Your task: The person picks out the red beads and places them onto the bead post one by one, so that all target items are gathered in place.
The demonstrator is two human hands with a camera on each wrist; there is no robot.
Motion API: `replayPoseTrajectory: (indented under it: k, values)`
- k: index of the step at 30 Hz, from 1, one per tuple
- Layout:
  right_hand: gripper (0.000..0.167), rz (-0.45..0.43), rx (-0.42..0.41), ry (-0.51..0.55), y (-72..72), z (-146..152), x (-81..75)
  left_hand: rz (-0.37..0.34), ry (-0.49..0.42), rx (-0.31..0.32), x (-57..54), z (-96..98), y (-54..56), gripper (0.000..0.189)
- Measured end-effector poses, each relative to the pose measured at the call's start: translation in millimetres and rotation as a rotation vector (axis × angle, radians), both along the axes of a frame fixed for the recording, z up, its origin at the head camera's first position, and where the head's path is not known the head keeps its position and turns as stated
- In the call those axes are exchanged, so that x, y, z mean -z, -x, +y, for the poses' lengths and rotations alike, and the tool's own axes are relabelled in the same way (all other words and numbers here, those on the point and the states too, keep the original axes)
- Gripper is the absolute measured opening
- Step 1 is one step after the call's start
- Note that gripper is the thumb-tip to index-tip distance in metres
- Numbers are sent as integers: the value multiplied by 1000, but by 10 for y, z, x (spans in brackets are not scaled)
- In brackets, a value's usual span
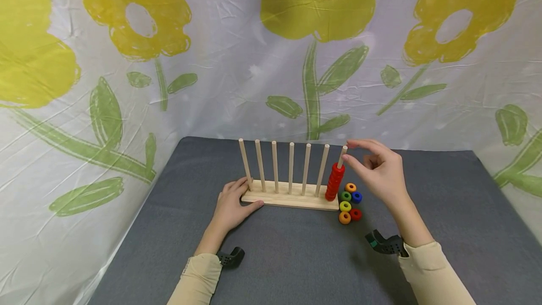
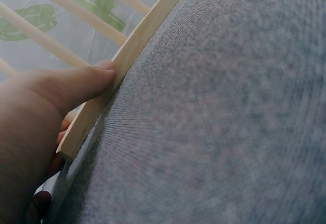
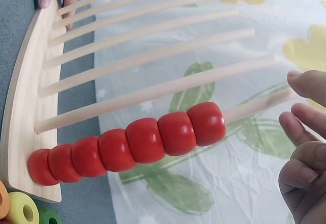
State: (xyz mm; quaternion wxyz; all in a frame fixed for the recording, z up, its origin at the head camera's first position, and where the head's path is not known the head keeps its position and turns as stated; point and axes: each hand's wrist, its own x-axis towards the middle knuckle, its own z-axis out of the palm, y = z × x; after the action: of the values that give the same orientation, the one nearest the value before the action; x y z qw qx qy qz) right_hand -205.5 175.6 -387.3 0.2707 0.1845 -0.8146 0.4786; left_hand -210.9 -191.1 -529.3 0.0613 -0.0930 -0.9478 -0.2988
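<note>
A wooden peg stand [image 1: 290, 199] with several upright pegs sits on the dark grey cloth. My left hand [image 1: 230, 204] grips its left end, thumb along the front edge and fingers behind. A stack of red beads [image 1: 335, 181] fills the lower part of the rightmost peg [image 3: 260, 105]; the other pegs are bare. At that peg's top, my right hand [image 1: 378, 166] has thumb and index finger apart on either side of the tip, with no bead between them. Its other fingers are loosely curled. In the right wrist view, the red beads [image 3: 145, 140] touch one another in a row.
Loose beads lie right of the stand: two orange, one green, a blue bead [image 1: 356, 196], a yellow-green bead [image 1: 345, 206] and a red bead [image 1: 355, 214]. A flower-printed white cloth [image 1: 228, 84] hangs behind the table [image 1: 288, 258].
</note>
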Motion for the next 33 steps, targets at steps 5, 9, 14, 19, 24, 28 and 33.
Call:
replayPoseTrajectory:
  k: [5,9,14,19,24,28,33]
  values:
    - [33,0,-2,3,-10,22,18,3,-2,-1,-1,-2,-2,66]
    - [35,-4,-2,-1,-31,43,56,4,-3,4,4,-4,-3,66]
    - [35,-23,25,-28,-57,75,123,6,-7,10,8,-4,-3,67]
    - [34,-58,61,-59,-87,112,227,5,-3,9,12,-4,0,67]
    - [34,-90,59,-60,-146,180,320,4,-3,9,9,-1,2,68]
    - [32,-110,52,-75,-191,231,404,3,-3,8,4,-1,2,68]
    - [30,-125,54,-97,-228,295,517,3,-4,7,1,-6,-3,68]
